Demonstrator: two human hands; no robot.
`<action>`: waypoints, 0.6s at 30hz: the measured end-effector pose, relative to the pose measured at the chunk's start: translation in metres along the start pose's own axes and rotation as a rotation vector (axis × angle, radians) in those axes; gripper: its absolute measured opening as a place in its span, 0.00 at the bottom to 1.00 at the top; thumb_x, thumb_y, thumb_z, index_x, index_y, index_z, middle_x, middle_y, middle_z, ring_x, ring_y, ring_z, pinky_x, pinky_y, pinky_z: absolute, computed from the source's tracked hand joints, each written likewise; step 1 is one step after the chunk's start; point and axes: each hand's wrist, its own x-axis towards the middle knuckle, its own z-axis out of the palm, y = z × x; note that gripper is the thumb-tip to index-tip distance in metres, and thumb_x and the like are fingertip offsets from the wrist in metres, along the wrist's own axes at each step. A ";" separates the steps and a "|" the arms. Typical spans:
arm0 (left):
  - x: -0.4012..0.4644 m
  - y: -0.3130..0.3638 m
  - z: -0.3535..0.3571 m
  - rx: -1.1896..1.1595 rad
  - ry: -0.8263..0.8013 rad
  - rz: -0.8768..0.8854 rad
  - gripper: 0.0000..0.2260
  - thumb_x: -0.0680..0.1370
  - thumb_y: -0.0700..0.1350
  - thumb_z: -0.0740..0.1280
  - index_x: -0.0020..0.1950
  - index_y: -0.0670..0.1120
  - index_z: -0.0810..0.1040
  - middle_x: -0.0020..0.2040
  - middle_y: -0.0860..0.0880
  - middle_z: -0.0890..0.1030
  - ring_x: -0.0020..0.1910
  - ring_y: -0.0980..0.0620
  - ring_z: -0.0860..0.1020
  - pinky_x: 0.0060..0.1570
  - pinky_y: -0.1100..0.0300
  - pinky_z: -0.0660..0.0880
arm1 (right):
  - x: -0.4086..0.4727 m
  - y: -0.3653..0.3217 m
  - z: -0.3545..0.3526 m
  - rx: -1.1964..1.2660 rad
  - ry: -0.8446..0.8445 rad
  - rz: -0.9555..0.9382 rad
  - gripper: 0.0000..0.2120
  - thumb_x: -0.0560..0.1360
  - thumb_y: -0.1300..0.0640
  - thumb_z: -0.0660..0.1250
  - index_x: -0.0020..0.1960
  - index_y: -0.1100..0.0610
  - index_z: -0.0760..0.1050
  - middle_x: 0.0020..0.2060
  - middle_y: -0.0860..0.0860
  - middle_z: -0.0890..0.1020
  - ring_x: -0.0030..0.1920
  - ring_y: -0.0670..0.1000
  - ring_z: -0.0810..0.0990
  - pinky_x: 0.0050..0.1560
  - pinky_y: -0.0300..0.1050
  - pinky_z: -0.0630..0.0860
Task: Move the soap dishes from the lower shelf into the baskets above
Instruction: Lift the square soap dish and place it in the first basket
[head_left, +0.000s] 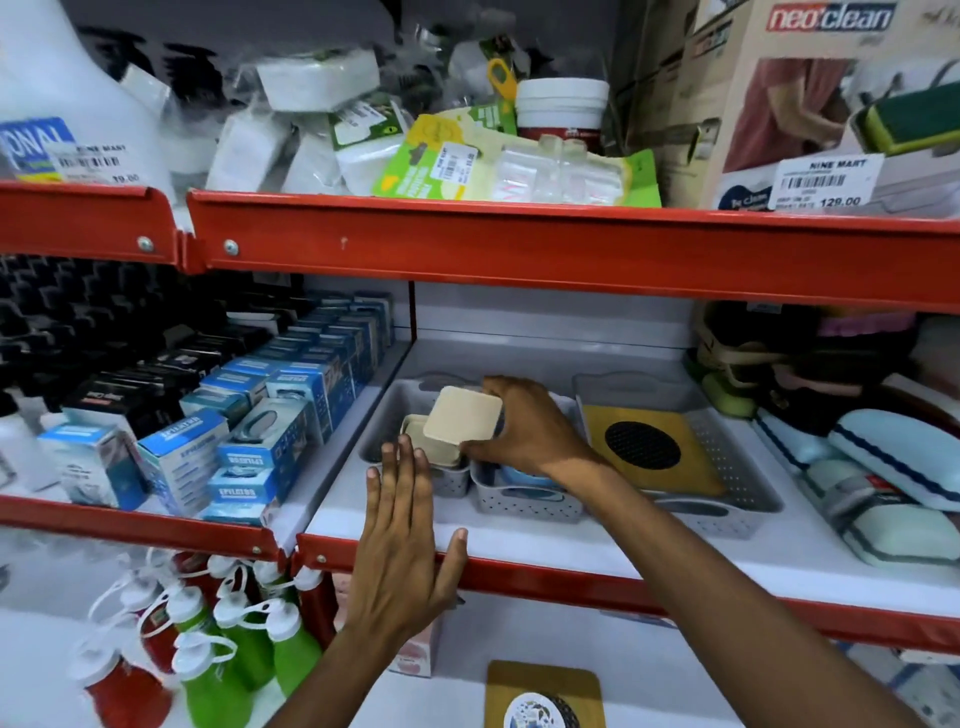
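My right hand (524, 431) grips a cream square soap dish (464, 414), tilted, above the left grey basket (387, 415). Another cream dish (423, 436) lies inside that basket under it. My left hand (402, 530) is flat and open, fingers up, just in front of the same basket, over the red shelf edge. A middle grey basket (524, 501) holds a blue item. The right grey basket (727, 467) holds a yellow piece with a black mesh circle (642, 445). On the lower shelf lies a tan square item (545, 693) with a round patterned centre.
Blue and black boxed goods (249, 415) fill the shelf to the left. Pale blue cases (883, 483) lie on the right. Green and red bottles (223, 649) stand at the lower left. The red shelf rail (571, 249) overhangs above, loaded with packets and a cardboard box (805, 104).
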 end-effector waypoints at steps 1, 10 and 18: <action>0.000 0.000 0.000 -0.004 -0.001 0.000 0.39 0.78 0.57 0.55 0.80 0.38 0.44 0.83 0.39 0.43 0.82 0.41 0.44 0.81 0.51 0.37 | 0.011 -0.001 0.005 -0.008 -0.026 -0.019 0.25 0.61 0.46 0.82 0.51 0.55 0.76 0.51 0.54 0.84 0.51 0.55 0.81 0.43 0.48 0.77; 0.001 -0.003 0.001 -0.001 -0.019 0.004 0.39 0.78 0.58 0.55 0.80 0.37 0.45 0.82 0.38 0.44 0.82 0.42 0.44 0.81 0.53 0.35 | 0.061 0.003 0.034 -0.178 -0.340 -0.031 0.19 0.67 0.47 0.80 0.49 0.55 0.76 0.53 0.56 0.84 0.50 0.56 0.82 0.48 0.49 0.79; 0.002 -0.005 0.001 0.005 -0.020 0.010 0.39 0.78 0.58 0.55 0.80 0.37 0.46 0.82 0.37 0.46 0.83 0.43 0.45 0.81 0.53 0.36 | 0.021 0.005 0.005 -0.078 -0.325 -0.056 0.37 0.77 0.44 0.70 0.78 0.57 0.61 0.77 0.55 0.65 0.76 0.55 0.66 0.70 0.41 0.60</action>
